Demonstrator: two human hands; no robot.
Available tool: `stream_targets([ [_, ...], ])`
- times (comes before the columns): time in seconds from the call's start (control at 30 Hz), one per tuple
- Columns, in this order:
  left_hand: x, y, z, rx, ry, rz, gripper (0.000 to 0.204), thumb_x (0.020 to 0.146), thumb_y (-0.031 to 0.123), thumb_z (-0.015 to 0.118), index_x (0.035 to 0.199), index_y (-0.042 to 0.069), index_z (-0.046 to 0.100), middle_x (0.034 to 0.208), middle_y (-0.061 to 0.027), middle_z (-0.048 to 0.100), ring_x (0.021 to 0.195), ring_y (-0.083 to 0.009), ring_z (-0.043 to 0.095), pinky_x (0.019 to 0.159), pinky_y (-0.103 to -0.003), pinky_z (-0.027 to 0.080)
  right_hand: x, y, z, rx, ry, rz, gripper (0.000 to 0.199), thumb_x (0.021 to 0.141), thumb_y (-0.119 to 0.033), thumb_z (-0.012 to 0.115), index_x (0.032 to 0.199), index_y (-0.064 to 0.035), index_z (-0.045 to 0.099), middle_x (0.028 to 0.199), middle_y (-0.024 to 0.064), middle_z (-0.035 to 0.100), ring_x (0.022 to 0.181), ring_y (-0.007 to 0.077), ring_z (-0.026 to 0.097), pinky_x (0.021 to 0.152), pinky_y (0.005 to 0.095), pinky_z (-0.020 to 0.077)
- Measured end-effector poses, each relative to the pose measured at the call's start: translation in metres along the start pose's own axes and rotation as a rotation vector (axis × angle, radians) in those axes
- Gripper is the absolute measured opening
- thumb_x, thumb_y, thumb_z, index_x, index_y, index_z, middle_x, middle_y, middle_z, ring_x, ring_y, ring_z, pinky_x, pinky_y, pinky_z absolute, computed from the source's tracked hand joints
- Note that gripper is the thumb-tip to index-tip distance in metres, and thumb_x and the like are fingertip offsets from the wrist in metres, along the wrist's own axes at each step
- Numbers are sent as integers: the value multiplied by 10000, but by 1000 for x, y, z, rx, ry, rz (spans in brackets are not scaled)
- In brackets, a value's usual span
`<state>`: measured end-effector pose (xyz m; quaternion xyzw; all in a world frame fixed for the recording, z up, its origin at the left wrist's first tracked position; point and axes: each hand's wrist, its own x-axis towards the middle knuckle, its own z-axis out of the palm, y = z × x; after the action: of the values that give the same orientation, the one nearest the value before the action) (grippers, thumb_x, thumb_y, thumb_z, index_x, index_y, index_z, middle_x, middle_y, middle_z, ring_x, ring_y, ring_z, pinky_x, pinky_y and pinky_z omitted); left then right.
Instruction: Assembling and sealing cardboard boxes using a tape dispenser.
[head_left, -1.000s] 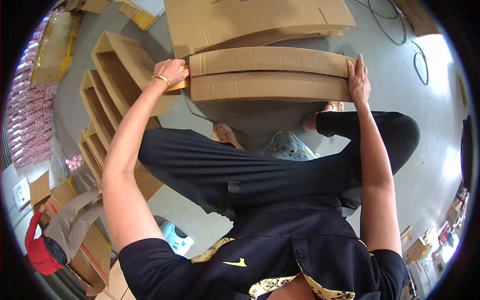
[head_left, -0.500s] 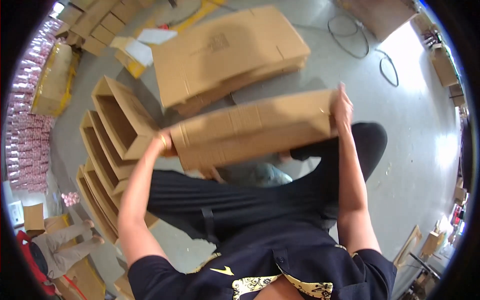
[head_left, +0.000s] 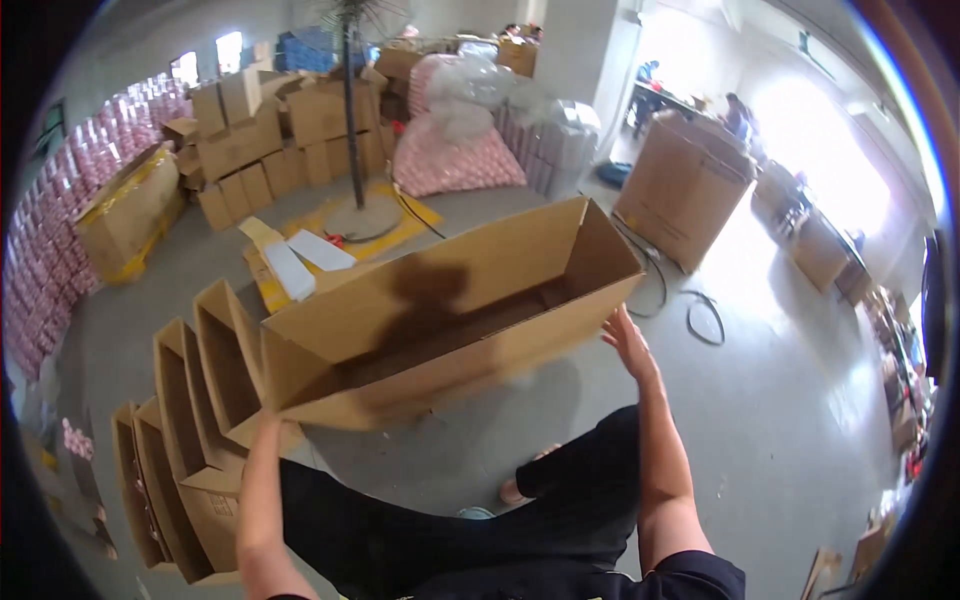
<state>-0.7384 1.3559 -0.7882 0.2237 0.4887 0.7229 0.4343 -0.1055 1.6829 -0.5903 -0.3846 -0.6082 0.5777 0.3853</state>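
Note:
A long, deep cardboard box (head_left: pixel 530 335) slants in front of me, its open top facing up and toward me. Its inside shows bare brown walls with my shadow across them. At the near left corner, my left hand (head_left: pixel 268 430) grips the box; the fingers are mostly hidden by the cardboard. My right hand (head_left: pixel 630 348) is against the near right corner, fingers stretched along the side and thumb apart. To the left stand several open cardboard boxes (head_left: pixel 225 360) of the same long shape, in a slanting row beside my left forearm.
Beyond the box, white sheets (head_left: pixel 288 268) lie on a small taped carton. A thin dark pole (head_left: pixel 353 130) rises from a round base. A tall carton (head_left: pixel 685 185) stands right of it, near black cable loops (head_left: pixel 705 318). Pink wrapped packs (head_left: pixel 75 220) line the left.
The box has turned from showing its closed outside to showing its open top. It now covers the flat cardboard stack behind. My view has tilted up toward the far room.

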Motion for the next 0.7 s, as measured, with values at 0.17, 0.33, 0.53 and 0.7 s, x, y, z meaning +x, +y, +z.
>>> stream_targets([
  [0.17,52,18,-37,1225,244,246,503,900,436,419,1201,37,477,1087,-188,595,986,-339,582,838,-369,465,106,52,98,194,-20,116,955,709,-842,247,1379,-165,321,1374,48,364,1265,239,298,976,565,227],
  [0.33,29,59,168,876,321,-130,863,763,744,339,991,-36,630,1020,-216,625,994,-357,578,881,-373,421,47,-9,120,62,394,115,910,750,-783,348,1339,-90,366,1258,77,440,1166,224,385,945,504,310],
  [0.53,36,82,157,1099,326,56,857,733,719,477,1151,-23,571,1114,-207,591,1091,-315,534,923,-347,389,105,78,82,-162,348,30,717,799,-613,524,1165,0,456,1030,107,540,947,199,508,755,324,431],
  [0.7,9,161,226,1480,320,220,843,710,455,676,1404,231,252,1097,-202,591,1019,-369,554,850,-418,451,127,116,61,4,285,57,519,827,-445,564,1218,-133,424,1092,36,537,964,176,522,695,379,473],
])
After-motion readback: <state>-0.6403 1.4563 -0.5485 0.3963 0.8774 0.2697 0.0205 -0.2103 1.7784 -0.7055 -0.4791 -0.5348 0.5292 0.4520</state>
